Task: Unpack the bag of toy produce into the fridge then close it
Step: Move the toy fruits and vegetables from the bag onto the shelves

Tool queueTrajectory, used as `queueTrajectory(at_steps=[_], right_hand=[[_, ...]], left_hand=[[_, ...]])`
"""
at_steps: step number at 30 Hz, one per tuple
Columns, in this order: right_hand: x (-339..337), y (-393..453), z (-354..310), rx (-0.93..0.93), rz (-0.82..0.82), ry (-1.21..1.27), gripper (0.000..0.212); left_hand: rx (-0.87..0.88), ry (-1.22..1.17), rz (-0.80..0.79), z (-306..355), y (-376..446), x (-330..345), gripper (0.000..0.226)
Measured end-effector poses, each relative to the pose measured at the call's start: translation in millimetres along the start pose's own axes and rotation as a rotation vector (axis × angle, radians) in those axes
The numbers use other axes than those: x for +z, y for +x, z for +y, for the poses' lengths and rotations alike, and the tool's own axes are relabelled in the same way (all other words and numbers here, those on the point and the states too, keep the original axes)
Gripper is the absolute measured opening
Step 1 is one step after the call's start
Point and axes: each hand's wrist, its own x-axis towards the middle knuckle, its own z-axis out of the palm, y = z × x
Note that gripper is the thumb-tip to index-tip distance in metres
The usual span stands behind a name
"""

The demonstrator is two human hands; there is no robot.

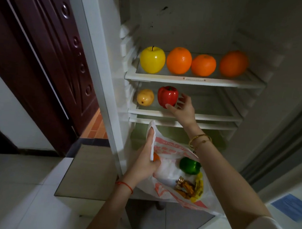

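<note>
Nearest, the left hand (145, 161) is clamped on the rim of the bag (171, 172), holding its mouth open in front of the fridge. Inside the bag lie a green pepper (190, 165), something orange (156, 157) half hidden behind the hand, and some yellow and brown pieces (190, 188) too jumbled to name.

Further in, the right hand (183, 108) is at the red pepper (167, 96) on the middle shelf (209, 117). The thumb touches the pepper's lower side; the fingers are spread and loose beside it, not closed round it. A yellow pear (145, 97) sits just beside the pepper.

Farthest, the top shelf (194, 80) holds a yellow apple (152, 59) and three oranges (179, 60).

The step in hand looks like setting down the red pepper. Next the right hand needs to draw back and dip into the bag, likely for the green pepper. The door cannot be shut until the bag is emptied.
</note>
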Motion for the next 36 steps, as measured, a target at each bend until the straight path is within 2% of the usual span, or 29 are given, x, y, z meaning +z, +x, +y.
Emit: queueTrajectory(at_steps=[3, 5, 7, 11, 14, 16, 18, 20, 22, 25, 27, 31, 33, 36], right_hand=[[-10.7, -12.6, 1.5, -0.002, 0.063, 0.02, 0.067], [-24.3, -26.7, 0.6, -0.02, 0.093, 0.057, 0.038], [-41.5, -43.3, 0.5, -0.02, 0.035, 0.152, 0.011], [-71.8, -75.1, 13.5, 0.165, -0.317, 0.225, 0.033], [-78.5, -88.4, 41.4, 0.42, -0.543, 0.023, 0.032], [-75.1, -93.1, 64.8, 0.567, -0.577, -0.169, 0.024], [-72.8, -94.0, 89.7, 0.658, -0.548, -0.322, 0.022], [-72.0, -94.0, 110.3, 0.695, -0.534, -0.365, 0.04], [-71.3, -94.3, 127.2, 0.653, -0.472, -0.436, 0.049], [-66.9, -97.8, 144.4, 0.569, -0.307, -0.593, 0.048], [-60.5, -102.4, 153.8, 0.624, -0.227, -0.452, 0.051], [-52.0, -103.5, 170.2, 0.829, -0.074, 0.137, 0.059], [-47.1, -99.0, 179.1, 0.834, 0.025, 0.177, 0.063], [-40.2, -93.6, 186.9, 0.77, 0.149, 0.172, 0.054]], left_hand=[[0.028, -0.009, -0.006, -1.5, 0.4, 1.2, 0.107], [0.017, -0.012, 0.0, -1.6, -1.5, 1.1, 0.108], [0.018, -0.018, -0.001, -0.8, -3.7, 1.2, 0.109], [0.048, -0.05, -0.002, 0.8, -6.4, 3.5, 0.106], [0.057, -0.031, 0.008, 2.6, -8.1, 5.4, 0.107], [0.06, -0.02, 0.017, 7.0, -10.3, 6.7, 0.107], [0.07, -0.018, 0.025, 8.7, -12.0, 8.7, 0.106], [0.071, -0.01, 0.024, 8.2, -13.5, 9.7, 0.105], [0.065, -0.003, 0.021, 6.7, -15.0, 10.5, 0.105], [0.066, 0.013, 0.024, 6.8, -17.7, 12.7, 0.104], [0.072, 0.022, 0.027, 7.8, -18.4, 14.8, 0.105], [0.056, 0.011, -0.014, 8.1, -16.9, 18.2, 0.103], [0.055, -0.005, -0.039, 3.7, -14.4, 18.7, 0.103], [0.046, 0.008, -0.046, -0.3, -11.4, 18.2, 0.105]])
